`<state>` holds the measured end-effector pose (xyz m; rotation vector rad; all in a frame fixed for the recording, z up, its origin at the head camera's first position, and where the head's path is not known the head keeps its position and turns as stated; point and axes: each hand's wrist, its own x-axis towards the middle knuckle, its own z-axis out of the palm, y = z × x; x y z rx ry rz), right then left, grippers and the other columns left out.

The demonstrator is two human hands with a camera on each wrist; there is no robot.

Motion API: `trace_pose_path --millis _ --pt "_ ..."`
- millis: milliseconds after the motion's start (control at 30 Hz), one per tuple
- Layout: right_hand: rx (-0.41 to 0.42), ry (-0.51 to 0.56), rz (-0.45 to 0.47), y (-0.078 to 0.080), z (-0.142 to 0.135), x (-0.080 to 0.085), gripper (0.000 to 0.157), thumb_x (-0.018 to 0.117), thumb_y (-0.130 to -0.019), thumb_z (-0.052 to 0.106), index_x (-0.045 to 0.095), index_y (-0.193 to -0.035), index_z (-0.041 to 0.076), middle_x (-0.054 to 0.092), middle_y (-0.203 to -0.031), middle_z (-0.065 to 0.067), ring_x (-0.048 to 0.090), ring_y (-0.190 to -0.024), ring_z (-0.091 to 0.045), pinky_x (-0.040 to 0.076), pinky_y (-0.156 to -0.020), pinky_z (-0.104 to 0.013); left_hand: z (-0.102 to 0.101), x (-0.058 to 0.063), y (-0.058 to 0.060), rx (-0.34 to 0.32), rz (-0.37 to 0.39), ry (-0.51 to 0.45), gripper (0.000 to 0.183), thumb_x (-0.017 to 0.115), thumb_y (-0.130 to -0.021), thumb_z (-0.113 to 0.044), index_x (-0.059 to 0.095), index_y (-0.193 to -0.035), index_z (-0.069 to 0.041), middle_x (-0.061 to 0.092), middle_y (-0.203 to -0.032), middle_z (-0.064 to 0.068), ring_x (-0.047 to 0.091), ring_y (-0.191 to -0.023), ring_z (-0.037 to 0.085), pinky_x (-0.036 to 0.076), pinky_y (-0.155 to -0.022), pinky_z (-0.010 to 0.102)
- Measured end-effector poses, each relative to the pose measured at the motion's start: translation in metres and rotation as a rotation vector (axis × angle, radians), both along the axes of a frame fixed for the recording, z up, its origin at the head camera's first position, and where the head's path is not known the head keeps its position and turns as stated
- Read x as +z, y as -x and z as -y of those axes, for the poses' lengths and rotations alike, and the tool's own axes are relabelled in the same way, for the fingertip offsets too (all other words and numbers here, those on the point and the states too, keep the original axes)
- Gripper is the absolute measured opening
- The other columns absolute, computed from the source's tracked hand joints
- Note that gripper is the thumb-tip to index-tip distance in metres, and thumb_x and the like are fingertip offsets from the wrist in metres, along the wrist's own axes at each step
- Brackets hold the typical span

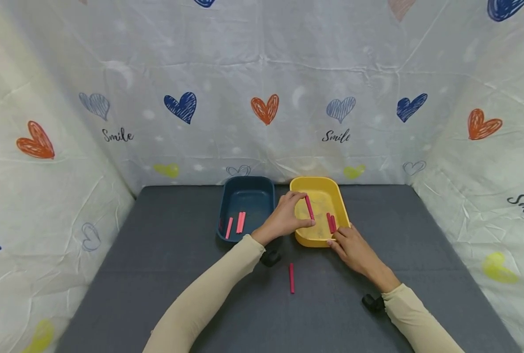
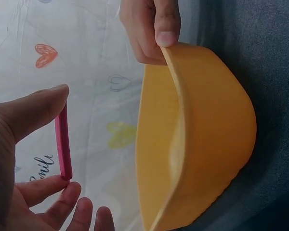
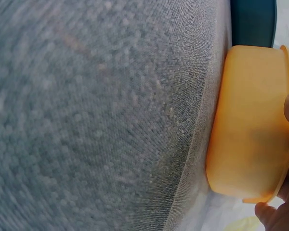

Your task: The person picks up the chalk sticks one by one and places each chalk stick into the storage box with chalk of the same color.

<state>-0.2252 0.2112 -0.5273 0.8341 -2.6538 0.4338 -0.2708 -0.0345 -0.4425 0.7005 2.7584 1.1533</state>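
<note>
My left hand (image 1: 283, 216) pinches a dark pink stick (image 1: 309, 208) by its two ends, thumb on one and fingertips on the other. In the left wrist view the slim stick (image 2: 63, 144) has flat sides. It is held over the yellow tub (image 1: 301, 184), in which dark pink sticks (image 1: 331, 223) lie near the right wall. At the tub's front right corner, my right hand (image 1: 354, 250) grips the rim between thumb and fingers. The right wrist view shows the tub's outer wall (image 3: 253, 120) and part of that hand (image 3: 282, 216).
A dark blue tub (image 1: 248, 184) stands left of the yellow one, with a few light pink sticks (image 1: 241, 222) inside. Another dark pink stick (image 1: 291, 278) lies on the grey cloth-covered table (image 1: 178, 274) in front. A heart-print curtain (image 1: 226, 137) hangs behind and along both sides.
</note>
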Motion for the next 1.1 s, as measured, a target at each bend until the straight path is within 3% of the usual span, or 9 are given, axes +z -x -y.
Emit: trace_pose_path --millis 133,233,500,767,1100 --pt "0.013 0.001 -0.003 0.0 0.0 0.0 0.015 0.064 -0.095 0.026 0.066 -0.092 0.011 0.06 -0.091 -0.003 0.056 -0.088 -0.021 0.039 -0.105 -0.056 -0.005 -0.007 0.009 0.013 0.01 0.017 0.082 0.078 -0.082 -0.042 0.04 -0.15 -0.016 0.039 -0.15 0.008 0.037 -0.134 0.027 0.046 -0.107 0.045" --pt "0.003 0.002 0.007 -0.001 0.0 0.0 0.016 0.064 -0.095 0.027 0.066 -0.093 0.012 0.06 -0.093 -0.003 0.058 -0.092 -0.023 0.038 -0.107 -0.06 -0.009 -0.012 0.015 0.023 0.009 0.028 0.082 0.078 -0.082 -0.043 0.04 -0.149 -0.015 0.04 -0.151 0.008 0.037 -0.135 0.027 0.045 -0.108 0.045" --pt "-0.006 0.003 0.0 -0.001 0.0 0.001 0.015 0.065 -0.095 0.026 0.064 -0.089 0.012 0.059 -0.091 -0.003 0.057 -0.089 -0.024 0.037 -0.107 -0.063 -0.022 -0.015 0.028 0.048 0.062 0.014 0.082 0.079 -0.081 -0.044 0.042 -0.149 -0.016 0.039 -0.153 0.009 0.035 -0.14 0.027 0.042 -0.111 0.046" --pt "0.004 0.008 -0.012 -0.003 0.001 -0.001 0.015 0.066 -0.094 0.025 0.063 -0.088 0.012 0.058 -0.089 -0.003 0.057 -0.089 -0.024 0.039 -0.105 -0.062 -0.033 -0.017 0.033 0.039 0.099 -0.001 0.079 0.08 -0.081 -0.039 0.044 -0.147 -0.013 0.042 -0.147 0.01 0.043 -0.133 0.026 0.044 -0.109 0.044" --pt "-0.003 -0.001 -0.005 0.0 0.001 0.001 0.016 0.064 -0.095 0.025 0.062 -0.086 0.012 0.056 -0.087 -0.002 0.056 -0.087 -0.023 0.038 -0.106 -0.063 -0.05 -0.02 0.042 0.027 0.132 0.005 0.079 0.08 -0.081 -0.038 0.044 -0.147 -0.011 0.043 -0.146 0.011 0.042 -0.133 0.028 0.045 -0.107 0.043"
